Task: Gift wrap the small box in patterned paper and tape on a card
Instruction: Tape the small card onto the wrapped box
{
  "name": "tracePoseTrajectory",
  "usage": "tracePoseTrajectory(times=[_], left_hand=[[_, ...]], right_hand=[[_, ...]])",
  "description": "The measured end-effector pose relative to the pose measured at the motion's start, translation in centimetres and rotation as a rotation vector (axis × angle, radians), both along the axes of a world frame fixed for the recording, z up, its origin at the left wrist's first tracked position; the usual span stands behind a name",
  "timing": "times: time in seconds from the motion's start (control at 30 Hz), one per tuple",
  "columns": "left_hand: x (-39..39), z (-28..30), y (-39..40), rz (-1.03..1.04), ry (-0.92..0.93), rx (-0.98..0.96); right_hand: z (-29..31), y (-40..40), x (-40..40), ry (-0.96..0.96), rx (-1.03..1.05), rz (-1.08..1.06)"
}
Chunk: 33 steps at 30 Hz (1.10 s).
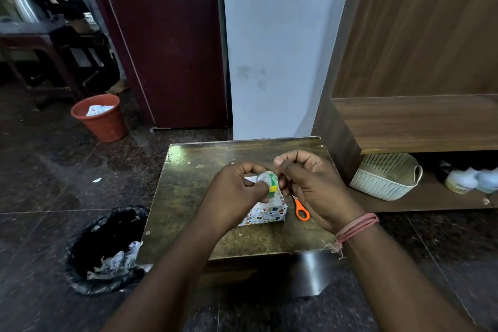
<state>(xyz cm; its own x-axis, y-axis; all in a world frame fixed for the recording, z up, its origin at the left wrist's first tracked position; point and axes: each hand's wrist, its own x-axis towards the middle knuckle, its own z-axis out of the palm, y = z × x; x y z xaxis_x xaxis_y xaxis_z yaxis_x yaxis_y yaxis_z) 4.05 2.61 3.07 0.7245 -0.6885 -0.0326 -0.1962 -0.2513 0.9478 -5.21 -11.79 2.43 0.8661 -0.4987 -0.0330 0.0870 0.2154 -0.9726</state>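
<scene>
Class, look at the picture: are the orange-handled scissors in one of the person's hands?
No, the scissors lie on the table beside the wrapped box.

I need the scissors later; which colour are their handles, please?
Orange; the plastic loop handle of the scissors lies on the table beside the wrapped box, seen in the head view.

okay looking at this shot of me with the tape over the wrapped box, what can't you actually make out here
All in the head view:
- Wrapped box: its top is covered by the left hand, so seams cannot be checked.
- Tape roll: the loose end is lost between both hands.
- Scissors: blades hidden behind the right hand.
- White piece behind the left hand's fingers: possibly the card, too covered to tell.
</scene>
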Motion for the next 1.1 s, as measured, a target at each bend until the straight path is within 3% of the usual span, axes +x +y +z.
tracePoseTrajectory(times=[0.17, 0.33, 0.47, 0.67, 1.1], left_hand=[[0.5, 0.9, 0.3, -0.001, 0.327, -0.172], [1.1, 1.4, 1.2, -0.076, 0.532, -0.131], [1.4, 1.7, 1.6, -0.121, 0.568, -0.094], [1.6, 2.0, 2.2, -0.265, 0.623, -0.212], [2.1, 1.3, 2.0, -0.223, 0.814, -0.309]], right_hand=[[0.2, 1.7, 1.1, -0.075, -0.001, -0.072], [0.5, 1.8, 2.0, -0.098, 0.062, -0.167], [0.5, 2.0, 2.0, -0.077, 0.059, -0.199], [0.9, 2.0, 1.9, -0.089, 0.096, -0.190], [0.6, 1.7, 1.7, -0.037, 0.024, -0.248]])
